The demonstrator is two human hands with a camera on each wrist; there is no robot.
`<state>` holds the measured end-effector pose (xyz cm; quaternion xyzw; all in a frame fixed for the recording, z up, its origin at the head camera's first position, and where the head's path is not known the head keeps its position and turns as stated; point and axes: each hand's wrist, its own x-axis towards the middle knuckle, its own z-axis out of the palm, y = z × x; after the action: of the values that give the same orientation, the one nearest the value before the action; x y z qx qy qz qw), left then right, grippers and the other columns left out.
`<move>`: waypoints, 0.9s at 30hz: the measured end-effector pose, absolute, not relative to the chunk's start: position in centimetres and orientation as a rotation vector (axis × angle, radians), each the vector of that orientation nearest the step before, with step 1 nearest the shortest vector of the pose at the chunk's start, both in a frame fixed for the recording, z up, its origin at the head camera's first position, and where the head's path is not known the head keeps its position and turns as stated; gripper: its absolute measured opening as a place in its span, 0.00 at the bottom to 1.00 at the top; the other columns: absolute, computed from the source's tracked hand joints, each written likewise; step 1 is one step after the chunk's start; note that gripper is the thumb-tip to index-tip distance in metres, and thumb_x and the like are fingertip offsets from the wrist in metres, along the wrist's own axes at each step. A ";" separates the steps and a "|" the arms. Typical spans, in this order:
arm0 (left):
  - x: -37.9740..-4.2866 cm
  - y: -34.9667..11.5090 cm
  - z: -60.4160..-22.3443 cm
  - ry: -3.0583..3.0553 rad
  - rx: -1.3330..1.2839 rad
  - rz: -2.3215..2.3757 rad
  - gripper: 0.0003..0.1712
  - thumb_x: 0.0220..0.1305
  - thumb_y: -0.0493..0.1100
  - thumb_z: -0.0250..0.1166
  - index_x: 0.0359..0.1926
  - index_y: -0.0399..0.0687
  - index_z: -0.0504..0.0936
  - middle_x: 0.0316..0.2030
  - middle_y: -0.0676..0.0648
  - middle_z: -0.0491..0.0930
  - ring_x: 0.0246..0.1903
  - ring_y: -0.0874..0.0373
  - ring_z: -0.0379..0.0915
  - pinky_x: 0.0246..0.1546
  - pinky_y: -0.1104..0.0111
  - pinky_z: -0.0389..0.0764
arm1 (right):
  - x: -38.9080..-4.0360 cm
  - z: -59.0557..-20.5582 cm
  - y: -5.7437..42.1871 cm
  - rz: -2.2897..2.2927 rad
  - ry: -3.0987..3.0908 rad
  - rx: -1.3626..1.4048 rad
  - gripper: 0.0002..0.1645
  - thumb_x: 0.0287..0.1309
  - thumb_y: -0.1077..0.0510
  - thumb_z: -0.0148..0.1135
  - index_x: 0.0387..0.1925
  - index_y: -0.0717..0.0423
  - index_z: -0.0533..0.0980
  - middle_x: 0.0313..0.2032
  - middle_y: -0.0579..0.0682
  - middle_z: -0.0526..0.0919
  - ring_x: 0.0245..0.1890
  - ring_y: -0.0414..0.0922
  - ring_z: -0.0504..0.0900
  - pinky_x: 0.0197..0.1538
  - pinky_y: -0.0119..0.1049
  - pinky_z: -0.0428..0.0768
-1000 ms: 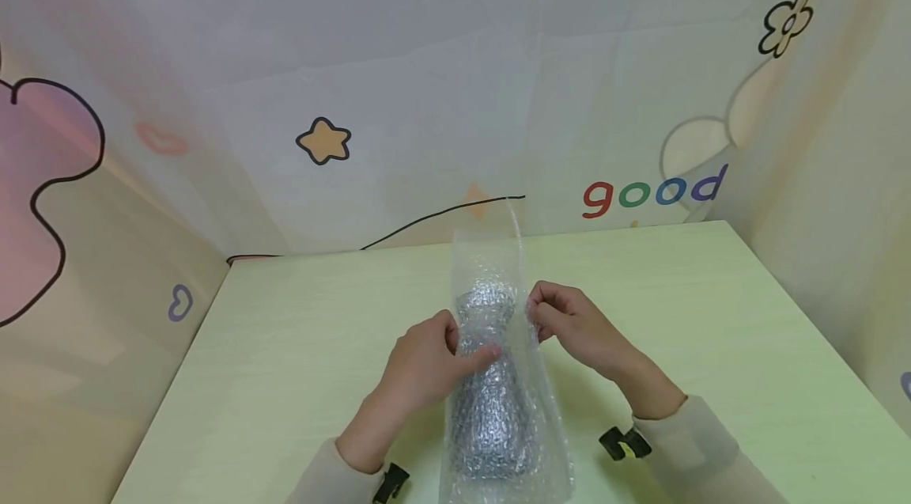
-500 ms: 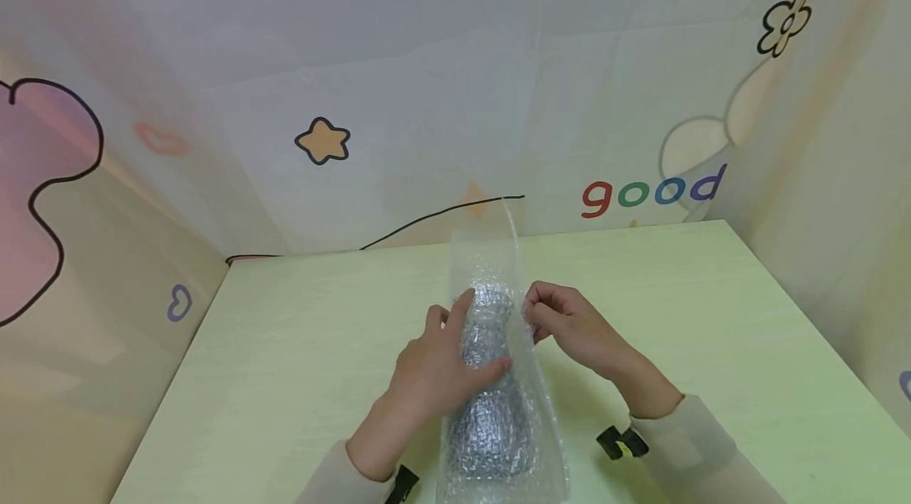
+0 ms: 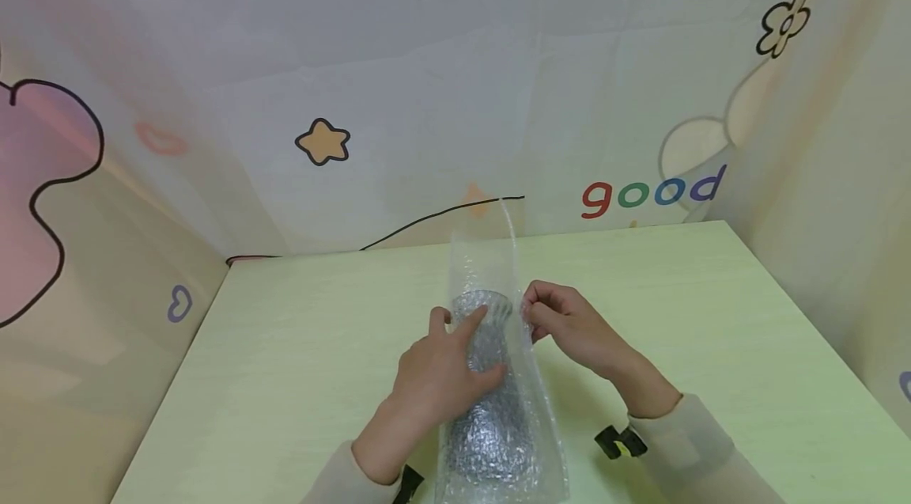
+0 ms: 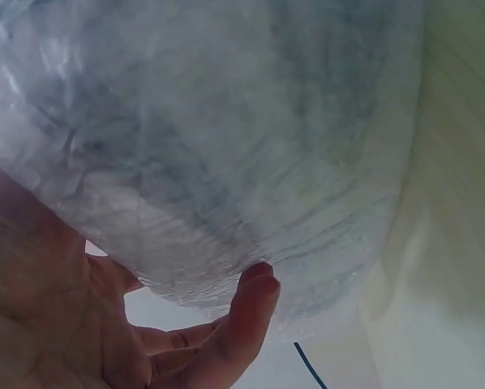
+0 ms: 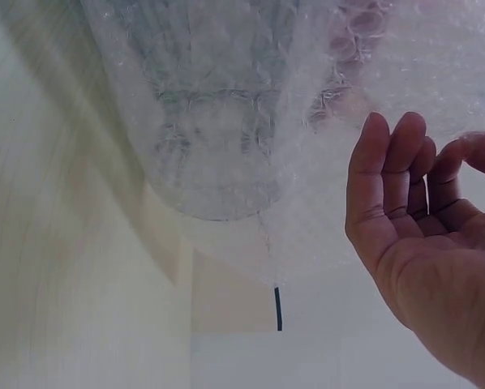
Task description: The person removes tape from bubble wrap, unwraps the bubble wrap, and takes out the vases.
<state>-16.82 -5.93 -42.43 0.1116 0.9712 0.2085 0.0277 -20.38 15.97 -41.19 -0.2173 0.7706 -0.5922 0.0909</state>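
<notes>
A clear bubble wrap sleeve (image 3: 546, 441) stands around a dark grey, bottle-like object (image 3: 491, 437), narrower at the top and broad at the base. The wrap blurs what exactly it is. My left hand (image 3: 437, 373) holds the wrapped object from the left, thumb and index finger curved over its front. In the left wrist view, a fingertip (image 4: 257, 271) presses into the bubble wrap (image 4: 226, 162). With thumb and index finger, my right hand (image 3: 569, 322) pinches the right edge of the wrap. Its other fingers (image 5: 380, 174) are bent beside the plastic in the right wrist view.
The pale green tabletop (image 3: 306, 354) extends to both sides of the wrap. A printed cloth backdrop (image 3: 398, 92) rises behind the table and along its sides. The tall upper end of the wrap stands in front of it.
My left hand has shifted slightly right, and its index finger has come round onto the front of the wrap. The wrap's top has leaned a little left. My right hand keeps its pinch.
</notes>
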 end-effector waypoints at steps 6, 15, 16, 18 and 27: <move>-16.8 -6.2 -42.1 2.992 0.322 0.617 0.47 0.61 0.71 0.67 0.78 0.69 0.64 0.66 0.35 0.66 0.16 0.55 0.67 0.16 0.64 0.68 | -20.4 -41.1 16.1 -1.767 2.297 -0.656 0.10 0.73 0.64 0.46 0.38 0.65 0.73 0.36 0.56 0.79 0.34 0.45 0.83 0.44 0.37 0.85; -16.8 -6.5 -42.2 3.040 0.294 0.551 0.48 0.59 0.74 0.66 0.78 0.71 0.64 0.70 0.36 0.63 0.38 0.44 0.77 0.22 0.60 0.74 | -20.3 -40.9 16.4 -1.769 2.308 -0.640 0.10 0.72 0.64 0.46 0.38 0.65 0.73 0.35 0.54 0.78 0.34 0.45 0.83 0.45 0.37 0.85; -16.8 -6.5 -42.2 3.055 0.299 0.540 0.48 0.59 0.74 0.66 0.78 0.72 0.64 0.72 0.37 0.62 0.44 0.41 0.78 0.24 0.58 0.76 | -20.3 -40.9 16.4 -1.767 2.312 -0.636 0.10 0.72 0.64 0.45 0.37 0.65 0.73 0.35 0.54 0.78 0.34 0.45 0.83 0.45 0.37 0.85; -16.8 -6.6 -42.3 3.090 0.323 0.512 0.48 0.59 0.74 0.66 0.78 0.75 0.63 0.76 0.40 0.58 0.57 0.37 0.73 0.33 0.51 0.81 | -20.2 -40.9 16.5 -1.770 2.314 -0.625 0.11 0.73 0.64 0.45 0.37 0.64 0.73 0.34 0.53 0.78 0.34 0.46 0.83 0.45 0.37 0.85; -16.8 -6.5 -42.6 3.166 0.788 0.519 0.22 0.65 0.57 0.70 0.60 0.74 0.85 0.74 0.56 0.69 0.79 0.40 0.51 0.67 0.24 0.56 | -20.3 -40.9 16.8 -1.778 2.315 -0.627 0.11 0.72 0.64 0.44 0.38 0.63 0.73 0.35 0.52 0.78 0.35 0.46 0.82 0.46 0.38 0.85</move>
<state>-16.84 -6.46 -42.64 0.2376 0.9552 0.1566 -0.0811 -20.27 16.80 -40.91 -0.2092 0.7730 -0.5938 0.0779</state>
